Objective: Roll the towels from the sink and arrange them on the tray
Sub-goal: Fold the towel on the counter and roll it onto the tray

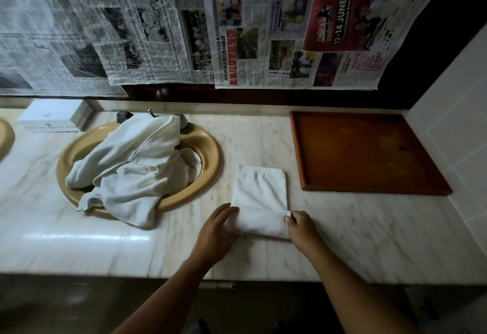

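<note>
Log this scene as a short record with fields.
towel in work: folded white cloth towel, flat on pale marble counter between sink and tray
hands: left hand touches its near left edge, fingers straight; right hand pinches its near right corner
sink: round tan sink holds heap of crumpled white towels
tray: brown wooden tray, no towel on it
wall: newspaper sheets hang above counter

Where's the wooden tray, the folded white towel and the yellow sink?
brown wooden tray (369,149): head view, bare floor
folded white towel (261,196): head view, flat middle
round yellow sink (210,154): head view, right rim
</note>
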